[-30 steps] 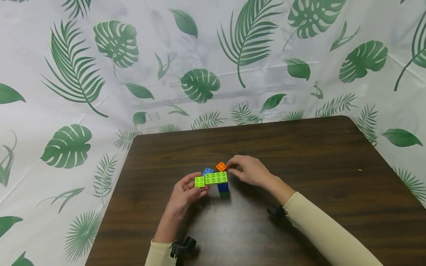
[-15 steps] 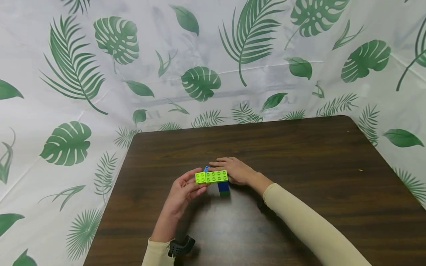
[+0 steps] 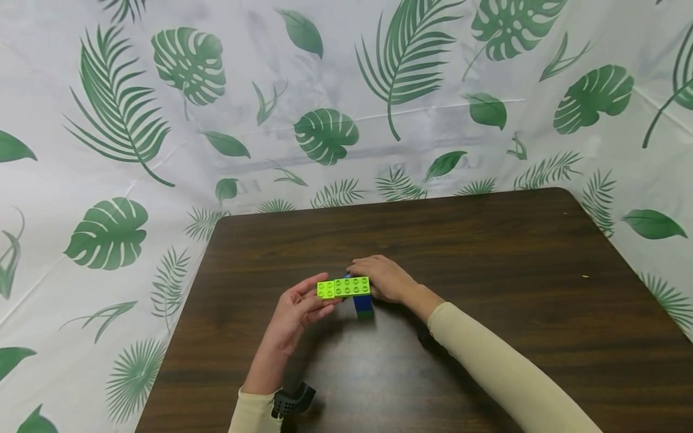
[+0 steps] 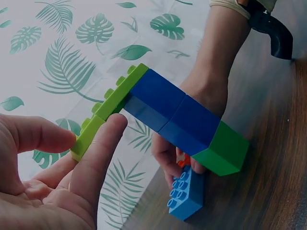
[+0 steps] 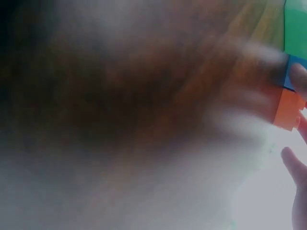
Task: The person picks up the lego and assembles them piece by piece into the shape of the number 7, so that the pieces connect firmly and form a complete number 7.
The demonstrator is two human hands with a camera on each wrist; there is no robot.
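Observation:
My left hand (image 3: pixel 295 310) pinches a small lime brick (image 3: pixel 325 290) that sits in line with a longer lime brick (image 3: pixel 352 287). That longer one caps a column of dark blue bricks (image 4: pixel 175 108) over a green brick (image 4: pixel 223 151), tilted in the left wrist view. Behind the column, my right hand (image 3: pixel 384 279) grips a light blue brick (image 4: pixel 189 199) low by the table, its fingers at the brick's far end. Between those fingers a bit of an orange brick (image 4: pixel 182 159) shows. The right wrist view, mostly blurred, catches the orange brick (image 5: pixel 288 109) at its right edge.
Everything is over a dark wooden table (image 3: pixel 487 252). A white sheet with green leaf prints (image 3: pixel 243 108) hangs behind and beside it. A black band (image 3: pixel 294 402) is on the left wrist.
My right hand has reached leftward behind the column, covering the orange brick in the head view. The light blue brick has shifted right. The small lime brick now lines up with the longer one.

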